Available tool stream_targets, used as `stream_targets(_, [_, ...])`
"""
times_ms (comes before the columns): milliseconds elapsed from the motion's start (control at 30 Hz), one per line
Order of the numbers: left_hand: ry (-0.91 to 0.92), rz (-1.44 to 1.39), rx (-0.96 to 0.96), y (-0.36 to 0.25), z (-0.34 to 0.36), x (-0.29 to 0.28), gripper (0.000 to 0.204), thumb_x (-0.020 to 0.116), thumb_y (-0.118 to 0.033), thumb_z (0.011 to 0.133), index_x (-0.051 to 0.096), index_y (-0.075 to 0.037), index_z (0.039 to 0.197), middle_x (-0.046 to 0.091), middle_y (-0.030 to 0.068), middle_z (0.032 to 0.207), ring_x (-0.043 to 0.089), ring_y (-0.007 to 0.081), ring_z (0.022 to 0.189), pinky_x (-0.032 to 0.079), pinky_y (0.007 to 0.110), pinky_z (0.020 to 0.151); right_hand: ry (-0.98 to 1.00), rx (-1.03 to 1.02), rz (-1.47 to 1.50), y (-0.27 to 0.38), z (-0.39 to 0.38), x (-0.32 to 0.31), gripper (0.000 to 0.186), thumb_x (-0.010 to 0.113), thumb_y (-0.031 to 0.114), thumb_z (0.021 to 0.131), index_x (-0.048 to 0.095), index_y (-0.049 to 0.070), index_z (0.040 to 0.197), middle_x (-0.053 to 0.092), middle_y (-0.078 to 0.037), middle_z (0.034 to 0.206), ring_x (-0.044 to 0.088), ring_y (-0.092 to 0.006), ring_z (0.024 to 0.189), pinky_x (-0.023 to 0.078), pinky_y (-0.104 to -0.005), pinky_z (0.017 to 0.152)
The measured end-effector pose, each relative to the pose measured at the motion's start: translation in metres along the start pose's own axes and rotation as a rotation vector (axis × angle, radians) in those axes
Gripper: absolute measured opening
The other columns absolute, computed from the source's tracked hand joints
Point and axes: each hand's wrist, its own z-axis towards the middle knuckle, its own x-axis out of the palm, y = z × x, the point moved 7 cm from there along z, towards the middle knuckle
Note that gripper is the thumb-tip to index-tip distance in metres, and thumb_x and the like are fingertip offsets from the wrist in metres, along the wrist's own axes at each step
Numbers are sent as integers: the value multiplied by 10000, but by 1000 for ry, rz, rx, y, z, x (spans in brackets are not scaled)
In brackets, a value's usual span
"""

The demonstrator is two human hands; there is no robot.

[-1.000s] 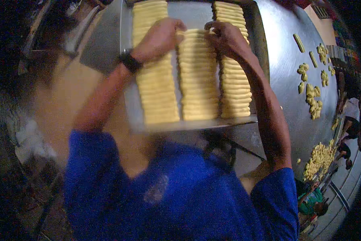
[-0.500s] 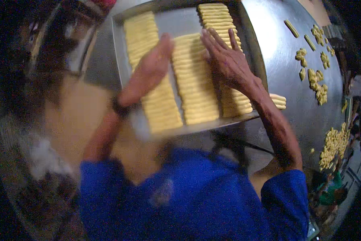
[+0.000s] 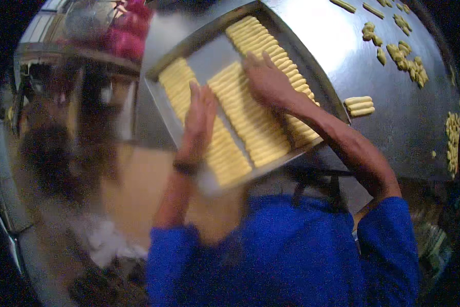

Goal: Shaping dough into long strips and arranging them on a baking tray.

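Drawn in from its earlier spread, the right hand (image 3: 269, 85), its grip too hidden to tell, and the flat, open left hand (image 3: 201, 116) now bracket the middle dough row (image 3: 256, 134) in the tray (image 3: 208, 49)

We see a bakery workroom: rows of dough sticks (image 3: 253, 125) in a metal tray (image 3: 212, 55), dough lumps (image 3: 415, 69) on the broad metal table (image 3: 393, 135) at right.

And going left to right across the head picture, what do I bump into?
Pink bundle, left hand, right hand, short row of dough sticks, far-right pile of dough pieces.
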Motion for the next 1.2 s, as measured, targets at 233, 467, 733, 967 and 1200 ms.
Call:
stream_targets(233, [76, -55, 159, 5, -9, 2, 1010, 318, -689, 970, -10, 87, 1527, 45, 230, 1626, 81, 291, 1516, 83, 393, 1235, 1, -37, -63, -4, -15, -35, 525, 516, 138, 902, 419, -50, 1383, 497, -193, 1432, 343, -326, 1439, 147, -584, 1200])
stream_targets(467, [-19, 73, 163, 17, -24, 15, 853, 327, -570, 1026, 136, 109, 1507, 131, 246, 1605, 135, 318, 1502, 130, 402, 1228, 228, -50, -74, 21, -67, -24, 565, 522, 178, 888, 412, -42, 1398, 423, -190, 1496, 299, -285, 1466, 118, -550, 1218])
stream_targets(733, [-41, 1703, 903, -13, 35, 52, 644, 445, -381, 1034, 362, 127, 1421, 323, 352, 1493, 286, 465, 1415, 222, 467, 1194, 42, -22, 77, 34, -100, -88, 574, 572, 106, 856, 420, 8, 1401, 404, -163, 1513, 290, -316, 1463, 179, -503, 1219])
stream_targets(967, [134, 2053, 923, 24, 45, 59, 707, 467, -396, 1020, 222, 30, 1529, 176, 291, 1587, 168, 465, 1466, 120, 529, 1203, -402, 536, 523, -82, -216, -173, 341, 589, 68, 883, 599, 12, 1219, 658, -184, 1157, 639, -377, 1073, 490, -432, 992])
stream_targets(1200, [124, 1306, 801, -13, 7, 96, 576, 427, -324, 1058, 295, -6, 1520, 277, 222, 1581, 267, 354, 1469, 235, 421, 1188, -141, 802, 25, -186, -275, -156, 321, 543, 259, 956, 638, 13, 1139, 656, -245, 1096, 664, -389, 958, 532, -482, 848])
